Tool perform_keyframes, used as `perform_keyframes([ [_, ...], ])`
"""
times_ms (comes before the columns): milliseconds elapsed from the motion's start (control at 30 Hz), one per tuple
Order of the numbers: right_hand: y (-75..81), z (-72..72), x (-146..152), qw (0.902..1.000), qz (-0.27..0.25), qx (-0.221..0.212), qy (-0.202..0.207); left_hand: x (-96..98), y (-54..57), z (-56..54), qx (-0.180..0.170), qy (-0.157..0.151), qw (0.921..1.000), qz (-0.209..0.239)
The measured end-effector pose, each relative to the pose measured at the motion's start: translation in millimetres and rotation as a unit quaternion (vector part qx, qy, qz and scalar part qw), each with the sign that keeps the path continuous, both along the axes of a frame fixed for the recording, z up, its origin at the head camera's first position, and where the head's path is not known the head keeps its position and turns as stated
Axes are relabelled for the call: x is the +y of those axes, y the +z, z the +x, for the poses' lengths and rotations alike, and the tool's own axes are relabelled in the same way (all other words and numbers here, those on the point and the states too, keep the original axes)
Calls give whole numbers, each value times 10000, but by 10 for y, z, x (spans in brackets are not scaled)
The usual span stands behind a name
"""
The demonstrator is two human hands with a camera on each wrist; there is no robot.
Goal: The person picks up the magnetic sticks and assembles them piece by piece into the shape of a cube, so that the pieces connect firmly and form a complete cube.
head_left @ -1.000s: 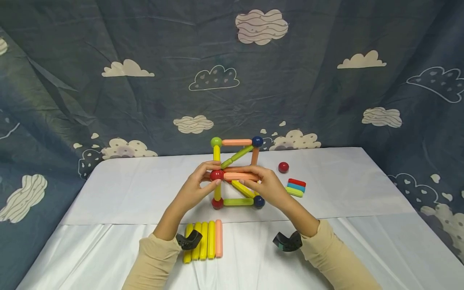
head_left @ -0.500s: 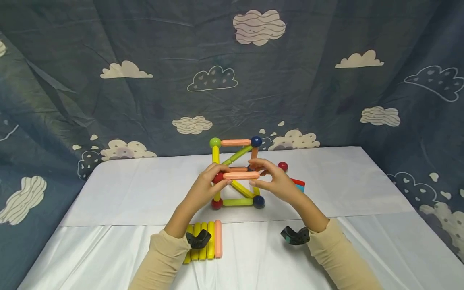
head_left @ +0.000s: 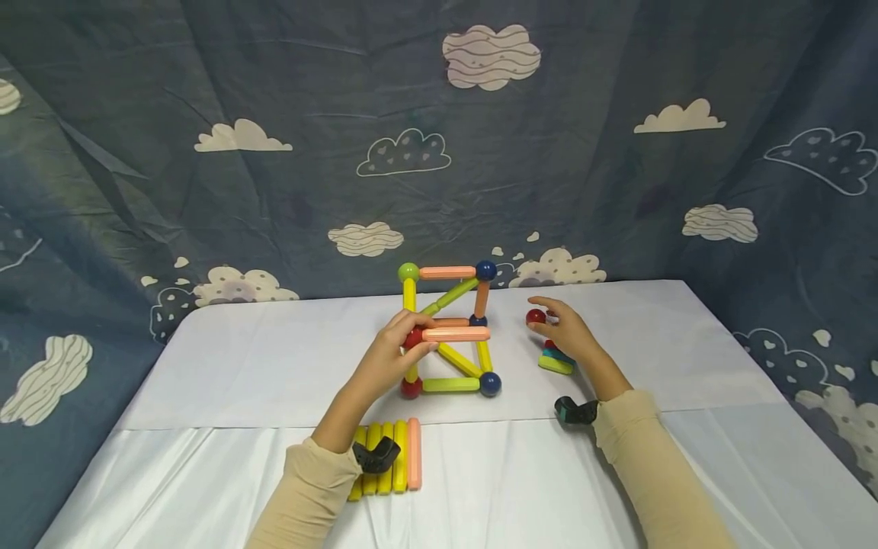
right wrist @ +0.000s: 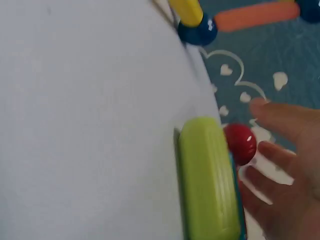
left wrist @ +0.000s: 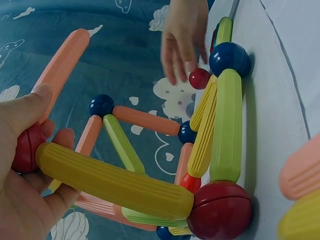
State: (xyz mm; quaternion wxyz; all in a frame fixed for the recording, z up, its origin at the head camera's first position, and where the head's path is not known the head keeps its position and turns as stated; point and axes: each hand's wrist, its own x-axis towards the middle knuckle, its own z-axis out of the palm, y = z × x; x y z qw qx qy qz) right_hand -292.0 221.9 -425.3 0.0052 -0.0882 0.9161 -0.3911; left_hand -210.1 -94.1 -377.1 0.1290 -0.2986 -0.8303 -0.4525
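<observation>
Meanwhile, at a white-covered counter (head_left: pixel 274 366), a person's left hand (head_left: pixel 382 352) has its fingers curled round a red ball (head_left: pixel 414 338) on the near upper corner of a ball-and-stick frame (head_left: pixel 450 385); a salmon rod (head_left: pixel 461 334) juts right from it, its other end free. The right hand (head_left: pixel 568 332), fingers spread apart, hovers just beside a loose red ball (head_left: pixel 535 316), near stacked short bars (head_left: pixel 555 366). Yellow rods (head_left: pixel 400 457) lie nearer the person.
</observation>
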Motion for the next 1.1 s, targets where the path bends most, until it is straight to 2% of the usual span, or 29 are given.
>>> perform_keyframes([
  [133, -64, -40, 27, 9994, 157, -269, -147, 3, -3, -2, -11, -32, 10000, 15],
  [267, -48, -15, 18, 9993, 209, -131, -277, 7, 2, -5, -2, -64, 10000, 9],
  [400, 74, 80, -47, 9996, -139, 67, -256, 8, 4, -10, 10, -68, 10000, 2],
  [567, 298, 340, -223, 9955, -824, 362, 288, 5, -3, -7, 19, -92, 10000, 28],
  [800, 515, 725, -376, 9820, -1583, 492, 909, 11, -5, -7, 54, -153, 9999, -11],
  [967, 589, 837, -462, 9728, -1880, 651, 1187, -14, 7, -6, 55, -238, 9997, -80],
  [1100, 593, 865, -503, 9700, -1919, 809, 1254, -28, 5, -13, 82, -323, 9994, -92],
])
